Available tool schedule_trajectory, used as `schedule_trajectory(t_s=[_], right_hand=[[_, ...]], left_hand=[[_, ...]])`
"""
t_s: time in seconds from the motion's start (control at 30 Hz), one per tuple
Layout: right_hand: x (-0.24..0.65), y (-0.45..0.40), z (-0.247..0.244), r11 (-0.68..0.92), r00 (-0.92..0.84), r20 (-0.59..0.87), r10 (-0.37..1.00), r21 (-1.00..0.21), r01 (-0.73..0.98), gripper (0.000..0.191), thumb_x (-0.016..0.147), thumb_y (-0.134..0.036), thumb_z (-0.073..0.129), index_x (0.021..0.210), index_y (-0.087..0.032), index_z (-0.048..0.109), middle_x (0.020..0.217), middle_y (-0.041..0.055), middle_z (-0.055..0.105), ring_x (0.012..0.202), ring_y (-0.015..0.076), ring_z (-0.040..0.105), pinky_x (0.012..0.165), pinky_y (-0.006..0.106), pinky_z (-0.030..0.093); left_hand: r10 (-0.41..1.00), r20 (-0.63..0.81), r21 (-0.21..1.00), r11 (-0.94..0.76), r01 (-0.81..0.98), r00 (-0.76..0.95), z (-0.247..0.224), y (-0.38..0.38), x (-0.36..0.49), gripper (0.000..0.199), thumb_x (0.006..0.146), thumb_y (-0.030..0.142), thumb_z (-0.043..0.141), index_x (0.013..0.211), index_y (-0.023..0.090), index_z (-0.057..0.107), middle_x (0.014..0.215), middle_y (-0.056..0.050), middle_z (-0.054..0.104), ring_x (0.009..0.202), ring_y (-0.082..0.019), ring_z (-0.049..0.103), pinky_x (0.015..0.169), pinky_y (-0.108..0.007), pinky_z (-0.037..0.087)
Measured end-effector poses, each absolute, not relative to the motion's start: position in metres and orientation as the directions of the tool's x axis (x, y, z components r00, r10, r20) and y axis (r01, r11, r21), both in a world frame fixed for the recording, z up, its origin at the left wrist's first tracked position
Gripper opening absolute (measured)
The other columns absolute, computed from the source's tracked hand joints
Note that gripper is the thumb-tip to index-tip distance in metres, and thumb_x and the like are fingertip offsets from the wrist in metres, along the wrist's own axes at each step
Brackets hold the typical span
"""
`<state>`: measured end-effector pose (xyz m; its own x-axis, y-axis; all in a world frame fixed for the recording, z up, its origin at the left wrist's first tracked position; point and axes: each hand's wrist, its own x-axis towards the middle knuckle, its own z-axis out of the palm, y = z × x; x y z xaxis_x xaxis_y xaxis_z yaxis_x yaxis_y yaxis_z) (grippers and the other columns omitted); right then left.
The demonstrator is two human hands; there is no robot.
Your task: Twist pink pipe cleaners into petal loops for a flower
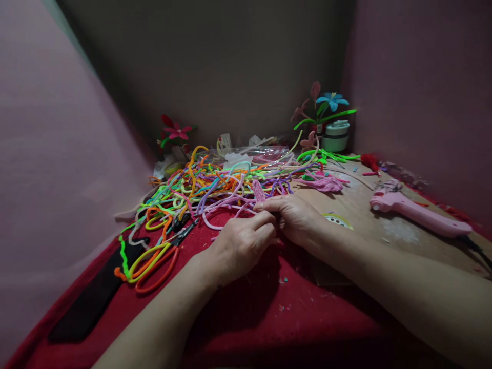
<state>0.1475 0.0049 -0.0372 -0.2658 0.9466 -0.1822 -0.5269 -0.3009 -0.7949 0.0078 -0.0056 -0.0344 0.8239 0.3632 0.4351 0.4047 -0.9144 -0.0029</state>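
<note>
My left hand [244, 243] and my right hand [295, 218] meet at the middle of the table, fingers pinched together. A pink pipe-cleaner petal [258, 190] stands up from between the fingertips, its lower end hidden by them. The right thumb and forefinger close on it, and the left fingers press in just below. Right behind the hands lies a tangled pile of coloured pipe cleaners [226, 179]. Scissors [157, 266] with red and yellow handles rest to the left of my left hand.
A pink glue gun [421, 212] with a black cord lies on the brown board [361, 246] at right. Pipe-cleaner flowers [332, 101] and a pale green pot [335, 136] stand behind. A black strip [90, 297] lies at left on the red cloth [307, 328].
</note>
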Motion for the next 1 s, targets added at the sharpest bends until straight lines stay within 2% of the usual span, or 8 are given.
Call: schedule_trajectory(t_s=[0.2, 0.27, 0.37, 0.47, 0.57, 0.77, 1.0], right_hand=[[0.147, 0.001, -0.036, -0.314, -0.286, -0.186, 0.94, -0.798, -0.515, 0.016, 0.051, -0.011, 0.064, 0.044, -0.014, 0.05, 0.038, -0.004, 0.048, 0.034, 0.0071, 0.041, 0.034, 0.021, 0.028], [0.146, 0.002, -0.037, -0.315, -0.283, -0.191, 0.94, -0.803, -0.506, 0.014, 0.05, -0.011, 0.063, 0.045, -0.014, 0.05, 0.038, -0.0039, 0.048, 0.035, 0.0071, 0.04, 0.035, 0.022, 0.027], [0.147, 0.005, -0.039, -0.257, -0.239, -0.157, 0.958, -0.841, -0.476, 0.01, 0.049, -0.009, 0.058, 0.045, -0.014, 0.051, 0.042, -0.0019, 0.05, 0.039, 0.0069, 0.04, 0.038, 0.022, 0.028], [0.148, 0.01, -0.043, -0.219, -0.196, -0.141, 0.97, -0.857, -0.467, 0.006, 0.049, -0.009, 0.056, 0.047, -0.014, 0.052, 0.045, -0.0005, 0.051, 0.042, 0.007, 0.04, 0.041, 0.022, 0.029], [0.148, 0.012, -0.044, -0.236, -0.192, -0.162, 0.968, -0.849, -0.474, 0.008, 0.05, -0.008, 0.055, 0.047, -0.013, 0.051, 0.044, -0.0012, 0.047, 0.042, 0.0069, 0.039, 0.041, 0.022, 0.028], [0.147, 0.011, -0.045, -0.257, -0.237, -0.156, 0.959, -0.835, -0.487, 0.014, 0.052, -0.007, 0.057, 0.043, -0.014, 0.048, 0.041, -0.0027, 0.043, 0.04, 0.0061, 0.035, 0.04, 0.023, 0.022], [0.147, 0.01, -0.044, -0.284, -0.257, -0.171, 0.951, -0.808, -0.517, 0.014, 0.052, -0.007, 0.057, 0.042, -0.013, 0.05, 0.04, -0.0024, 0.043, 0.04, 0.0059, 0.036, 0.04, 0.022, 0.022]], left_hand=[[0.299, 0.468, -0.101, -0.917, 0.387, 0.831, -0.033, -0.009, 0.012, 0.02, 0.088, 0.021, 0.044, 0.077, 0.013, 0.059, 0.076, -0.004, 0.062, 0.068, -0.012, 0.059, 0.055, -0.021, 0.045], [0.292, 0.476, -0.057, -0.931, 0.36, 0.83, -0.029, -0.01, 0.013, 0.018, 0.087, 0.022, 0.047, 0.077, 0.014, 0.059, 0.079, -0.004, 0.062, 0.07, -0.011, 0.059, 0.057, -0.021, 0.046], [0.315, 0.517, 0.089, -0.945, 0.316, 0.796, -0.019, -0.01, 0.011, 0.013, 0.083, 0.025, 0.056, 0.09, 0.015, 0.06, 0.094, -0.006, 0.061, 0.084, -0.012, 0.059, 0.068, -0.022, 0.048], [0.375, 0.566, 0.162, -0.924, 0.347, 0.734, -0.013, -0.006, 0.007, 0.02, 0.082, 0.016, 0.055, 0.102, 0.015, 0.057, 0.101, -0.008, 0.058, 0.092, -0.012, 0.056, 0.076, -0.023, 0.048], [0.406, 0.569, 0.15, -0.906, 0.396, 0.715, -0.015, -0.001, 0.004, 0.017, 0.084, 0.009, 0.049, 0.097, 0.016, 0.058, 0.096, -0.006, 0.056, 0.087, -0.011, 0.054, 0.073, -0.023, 0.047], [0.411, 0.558, 0.143, -0.903, 0.405, 0.721, -0.025, 0.003, 0.003, 0.012, 0.084, 0.012, 0.05, 0.088, 0.017, 0.061, 0.09, -0.003, 0.053, 0.08, -0.009, 0.052, 0.067, -0.021, 0.045], [0.409, 0.548, 0.078, -0.894, 0.442, 0.73, -0.03, 0.006, 0.0, 0.019, 0.083, 0.009, 0.049, 0.094, 0.02, 0.06, 0.091, -0.002, 0.053, 0.079, -0.01, 0.052, 0.065, -0.021, 0.044]])
